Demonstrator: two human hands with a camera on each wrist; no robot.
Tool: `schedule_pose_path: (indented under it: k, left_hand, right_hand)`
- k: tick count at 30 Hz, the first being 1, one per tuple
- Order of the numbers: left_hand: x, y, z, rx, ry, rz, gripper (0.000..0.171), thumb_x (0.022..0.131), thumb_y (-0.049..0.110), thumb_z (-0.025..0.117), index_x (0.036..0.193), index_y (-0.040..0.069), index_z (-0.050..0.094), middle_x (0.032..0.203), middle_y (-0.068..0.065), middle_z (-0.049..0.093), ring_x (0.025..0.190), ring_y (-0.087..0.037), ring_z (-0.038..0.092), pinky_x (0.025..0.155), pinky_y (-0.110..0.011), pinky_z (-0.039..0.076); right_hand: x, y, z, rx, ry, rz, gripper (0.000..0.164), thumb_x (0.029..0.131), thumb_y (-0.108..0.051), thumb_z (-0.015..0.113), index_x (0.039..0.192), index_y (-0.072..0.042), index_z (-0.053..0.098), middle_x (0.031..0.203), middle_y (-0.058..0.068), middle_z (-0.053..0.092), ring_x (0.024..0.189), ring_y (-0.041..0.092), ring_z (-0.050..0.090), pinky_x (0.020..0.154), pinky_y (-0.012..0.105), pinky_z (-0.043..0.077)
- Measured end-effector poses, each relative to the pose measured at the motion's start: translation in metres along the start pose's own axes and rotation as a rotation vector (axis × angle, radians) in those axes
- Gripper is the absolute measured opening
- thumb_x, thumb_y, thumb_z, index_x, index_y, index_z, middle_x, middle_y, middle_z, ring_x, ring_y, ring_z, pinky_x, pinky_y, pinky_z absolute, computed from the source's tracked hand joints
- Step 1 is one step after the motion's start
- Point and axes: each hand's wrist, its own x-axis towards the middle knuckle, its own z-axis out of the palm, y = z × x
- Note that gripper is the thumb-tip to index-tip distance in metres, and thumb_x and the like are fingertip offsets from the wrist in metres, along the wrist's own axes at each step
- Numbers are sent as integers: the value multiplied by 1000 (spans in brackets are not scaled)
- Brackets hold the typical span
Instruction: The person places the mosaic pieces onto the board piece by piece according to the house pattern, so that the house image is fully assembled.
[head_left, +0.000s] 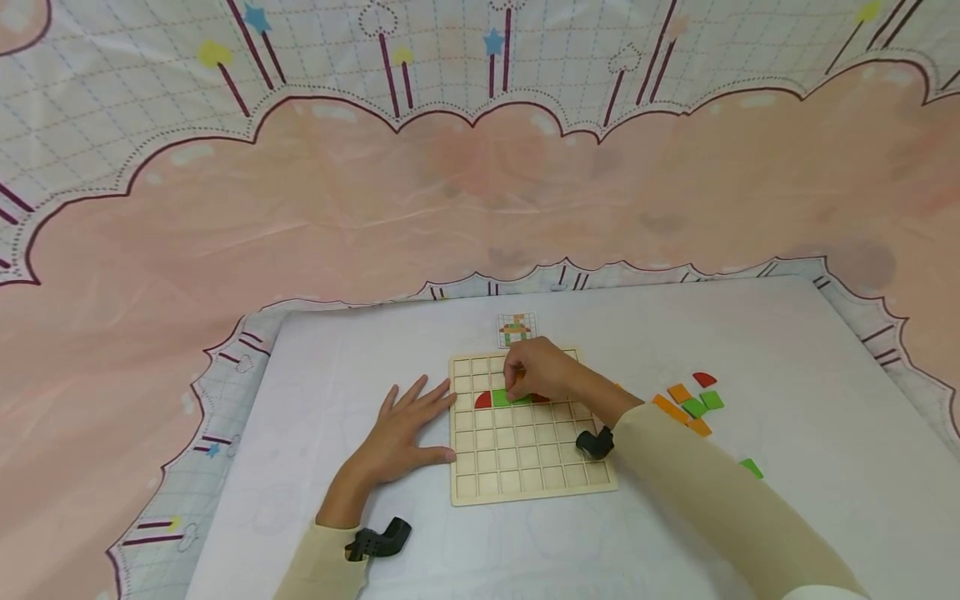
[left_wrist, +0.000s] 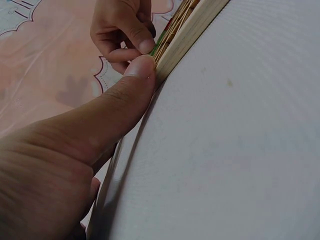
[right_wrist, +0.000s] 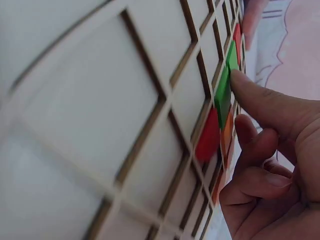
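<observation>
A square, pale wooden board with a raised grid (head_left: 527,460) lies flat near the middle of a white-covered bench (head_left: 705,533). In one row of it I count two green four-sided tiles (head_left: 499,398) between two red rounded tiles (head_left: 483,401), one at each end; some orange shows behind them, but the right hand hides how many pieces that is.

The right hand (head_left: 546,367) bends over this row, its thumb tip touching the green, the other fingers curled; I cannot tell whether it pinches a tile or only presses it. The left hand (head_left: 405,437) lies spread and grasps nothing, its thumb and a fingertip against the board's left edge.

Just behind the board sits one small printed card (head_left: 516,327). Off to the right, loose on the bench, are one red rounded piece (head_left: 704,379), three green pieces (head_left: 711,400) and at least three orange ones (head_left: 678,392). Two beige sleeves (head_left: 697,483) come in, each with a black wrist device (head_left: 381,540). Behind hangs a pink patterned cloth (head_left: 480,200).
</observation>
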Motion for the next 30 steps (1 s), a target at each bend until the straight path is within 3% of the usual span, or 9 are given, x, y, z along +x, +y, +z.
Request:
schedule_pose_path:
  k: [9, 20, 30]
  left_hand:
    - [-1, -1, 2, 4, 6, -8, 91, 78, 56, 81, 155, 22, 46, 167, 5, 32, 160, -32, 14, 126, -64, -1]
    - [-1, 0, 1, -3, 13, 0, 90, 79, 55, 81, 154, 21, 46, 167, 4, 32, 160, -33, 14, 125, -65, 0]
    - [-1, 1, 0, -7, 16, 8, 90, 79, 55, 81, 154, 20, 47, 167, 3, 33, 159, -33, 15, 125, -65, 0]
  right_hand:
    - [-18, 15, -23, -23, 10, 27, 15, 83, -18, 85, 76, -20, 73, 102, -3, 70, 98, 18, 59, 91, 37, 52]
    - [-49, 40, -59, 17, 17, 76, 9, 85, -17, 83, 83, -16, 74, 90, -2, 68, 75, 18, 55, 64, 28, 48]
    - [-76, 74, -78, -56, -5, 95, 4, 90, -23, 78, 89, -22, 74, 91, -8, 71, 92, 18, 60, 80, 31, 51]
